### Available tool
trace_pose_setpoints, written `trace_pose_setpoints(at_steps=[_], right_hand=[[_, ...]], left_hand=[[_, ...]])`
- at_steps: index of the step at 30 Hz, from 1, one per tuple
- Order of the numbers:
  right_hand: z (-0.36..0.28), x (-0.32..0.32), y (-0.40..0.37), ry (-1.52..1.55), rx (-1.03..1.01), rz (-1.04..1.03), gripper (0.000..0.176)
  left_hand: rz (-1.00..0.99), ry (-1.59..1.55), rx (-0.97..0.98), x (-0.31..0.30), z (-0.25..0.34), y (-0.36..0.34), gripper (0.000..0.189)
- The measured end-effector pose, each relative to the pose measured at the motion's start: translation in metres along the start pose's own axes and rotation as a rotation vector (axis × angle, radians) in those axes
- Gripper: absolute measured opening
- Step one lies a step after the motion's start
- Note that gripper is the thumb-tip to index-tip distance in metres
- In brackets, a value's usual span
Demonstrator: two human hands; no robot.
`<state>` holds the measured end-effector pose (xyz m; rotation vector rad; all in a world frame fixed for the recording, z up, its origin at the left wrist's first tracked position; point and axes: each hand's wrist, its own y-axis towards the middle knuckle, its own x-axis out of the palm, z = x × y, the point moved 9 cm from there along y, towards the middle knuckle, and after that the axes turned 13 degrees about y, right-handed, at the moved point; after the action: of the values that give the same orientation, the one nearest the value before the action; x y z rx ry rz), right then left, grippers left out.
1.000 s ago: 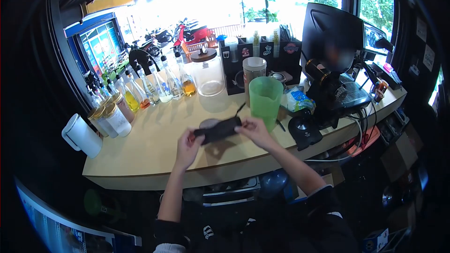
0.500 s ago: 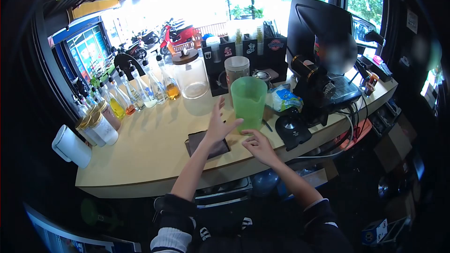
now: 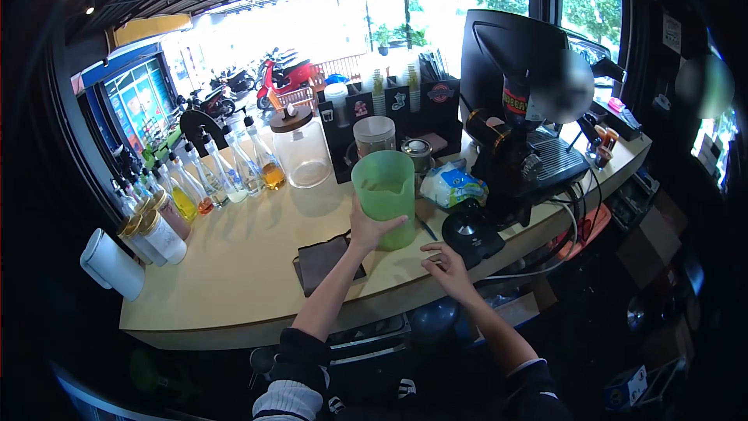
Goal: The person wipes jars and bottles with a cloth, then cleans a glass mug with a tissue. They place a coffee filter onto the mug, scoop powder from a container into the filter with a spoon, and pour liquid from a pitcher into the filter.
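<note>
one left hand (image 3: pixel 371 228) clasps a green pitcher (image 3: pixel 386 196), the right hand (image 3: pixel 449 267) curls half-open, and bottles (image 3: pixel 272 175) hold coloured liquids.

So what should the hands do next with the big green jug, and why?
Maybe bring the right hand in to the right side of the green jug. The left hand is already on its left side, thumb across the front, while the right is empty and close by. Two hands would probably keep it steadier.
</note>
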<state>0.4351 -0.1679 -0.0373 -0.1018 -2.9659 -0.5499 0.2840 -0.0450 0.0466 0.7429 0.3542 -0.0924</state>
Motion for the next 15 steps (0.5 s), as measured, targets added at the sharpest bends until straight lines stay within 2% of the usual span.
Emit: trace_pose_setpoints(at_steps=[5,7,11,12,14,15], right_hand=[[-0.011,0.002,0.043,-0.025,-0.058,0.063,0.036],[-0.031,0.01,0.083,-0.15,-0.242,0.075,0.048],[-0.062,0.029,0.167,-0.475,-0.414,0.262,0.097],[-0.07,0.039,0.178,-0.464,-0.415,0.245,0.097],[-0.085,0.053,0.193,-0.715,-0.291,0.375,0.114],[-0.083,0.058,0.201,-0.702,-0.308,0.382,0.117]], left_hand=[[0.101,-0.091,0.031,-0.054,0.024,-0.002,0.093],[0.138,-0.14,0.022,-0.085,0.03,-0.006,0.094],[0.158,-0.071,0.003,-0.152,0.032,-0.023,0.095],[0.151,-0.037,-0.026,-0.165,0.028,-0.029,0.095],[0.194,0.017,-0.061,-0.195,0.018,-0.042,0.095],[0.223,0.059,-0.092,-0.214,0.011,-0.05,0.095]])
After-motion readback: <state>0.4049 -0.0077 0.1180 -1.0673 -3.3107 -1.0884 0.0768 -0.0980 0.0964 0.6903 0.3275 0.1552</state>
